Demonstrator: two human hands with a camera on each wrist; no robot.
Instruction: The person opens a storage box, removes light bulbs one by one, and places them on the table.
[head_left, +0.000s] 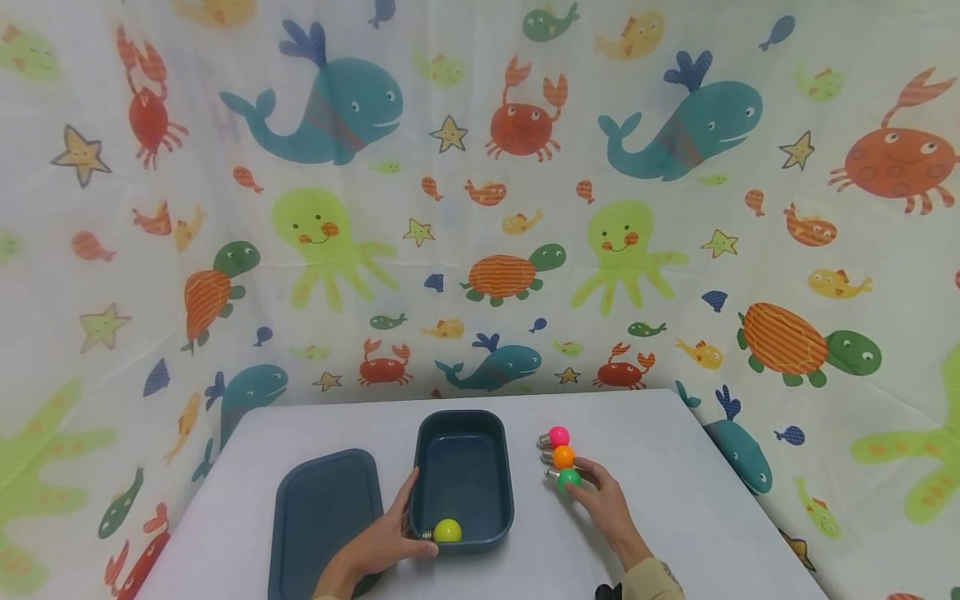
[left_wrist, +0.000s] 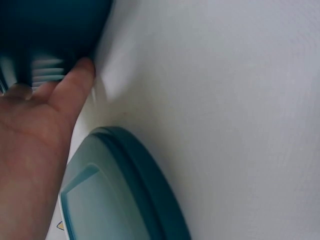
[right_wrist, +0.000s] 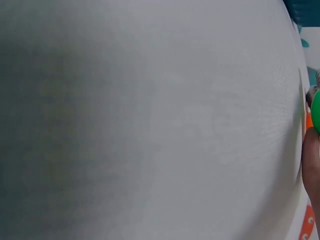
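Note:
A dark blue rectangular box [head_left: 461,475] with rounded corners stands in the middle of the table. My left hand [head_left: 382,537] grips its near left corner, thumb along the front and fingers along the left side. Inside that corner lies a yellow light bulb [head_left: 447,531]. To the right of the box, a pink bulb [head_left: 558,437], an orange bulb [head_left: 563,457] and a green bulb [head_left: 569,479] lie in a row, metal bases pointing left. Thumb and fingers of my right hand [head_left: 606,504] pinch the green bulb. The right wrist view catches only part of this bulb [right_wrist: 315,111].
A matching dark blue lid [head_left: 326,517] lies flat left of the box, under my left forearm. The white table [head_left: 637,433] ends at a curtain [head_left: 480,208] printed with sea animals, which surrounds the back and sides. A small black object [head_left: 604,592] is beside my right sleeve.

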